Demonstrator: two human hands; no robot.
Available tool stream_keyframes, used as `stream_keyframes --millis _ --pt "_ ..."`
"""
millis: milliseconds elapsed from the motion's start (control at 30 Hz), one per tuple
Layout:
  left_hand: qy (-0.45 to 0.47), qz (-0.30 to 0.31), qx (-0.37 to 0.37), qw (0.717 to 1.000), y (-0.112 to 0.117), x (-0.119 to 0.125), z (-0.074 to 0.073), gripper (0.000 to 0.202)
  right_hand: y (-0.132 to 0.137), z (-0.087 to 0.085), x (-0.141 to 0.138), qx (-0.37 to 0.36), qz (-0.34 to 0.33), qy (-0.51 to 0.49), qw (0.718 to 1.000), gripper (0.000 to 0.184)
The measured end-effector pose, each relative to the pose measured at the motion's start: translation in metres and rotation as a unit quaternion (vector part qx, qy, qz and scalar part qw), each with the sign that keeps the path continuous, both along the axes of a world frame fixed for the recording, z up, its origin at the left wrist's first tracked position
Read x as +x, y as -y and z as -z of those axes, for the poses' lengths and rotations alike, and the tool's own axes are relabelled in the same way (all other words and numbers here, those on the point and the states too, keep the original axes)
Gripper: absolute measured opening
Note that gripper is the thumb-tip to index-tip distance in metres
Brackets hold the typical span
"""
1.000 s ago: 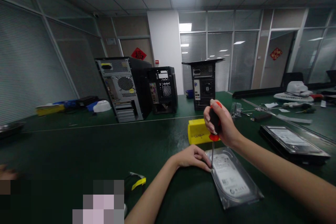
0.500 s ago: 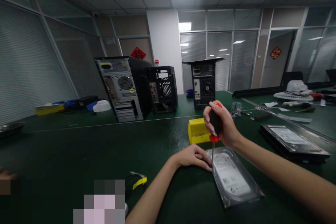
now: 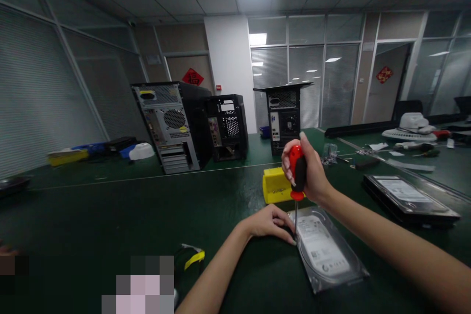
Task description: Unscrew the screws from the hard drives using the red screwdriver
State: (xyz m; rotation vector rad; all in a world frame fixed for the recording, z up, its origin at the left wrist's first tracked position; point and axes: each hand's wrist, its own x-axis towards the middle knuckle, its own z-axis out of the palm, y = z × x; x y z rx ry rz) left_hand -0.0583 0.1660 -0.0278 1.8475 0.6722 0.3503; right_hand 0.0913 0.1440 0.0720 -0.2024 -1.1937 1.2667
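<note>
A hard drive with a white label lies label up on the dark green table. My left hand is at its left edge, thumb and fingers bent close together around the screwdriver's tip. In my right hand is a red and black screwdriver, held upright with my fingers curled round the handle and the thumb raised. Its shaft reaches down to the drive's upper left edge; the spot where the tip meets it is partly hidden by my left fingers. Just behind the drive stands a yellow container with small metal bits, likely screws.
Stacked hard drives lie at the right. Three computer cases, including a large one, stand at the back. A cable with a yellow tag lies left of my forearm. Part of another person's hand shows at the left edge.
My right hand has shifted on the screwdriver handle: the thumb now points up and more of the red shows. The left hand and the drive stay in place.
</note>
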Motion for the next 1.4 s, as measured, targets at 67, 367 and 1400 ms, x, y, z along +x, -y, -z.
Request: stream_keyframes --millis 67,367,1400 --pt "-0.007 -0.003 0.006 1.000 -0.002 -0.001 0.001 0.032 0.002 -0.001 -0.001 0.022 -0.001 0.013 1.000 0.025" --pt "-0.029 -0.010 0.015 0.999 -0.002 0.001 -0.001 0.033 0.003 0.000 -0.002 0.040 0.015 0.044 0.998 0.018" --pt "-0.033 -0.017 0.017 0.999 0.001 0.000 -0.001 0.039 0.015 0.004 0.005 -0.002 0.019 0.015 1.000 0.023"
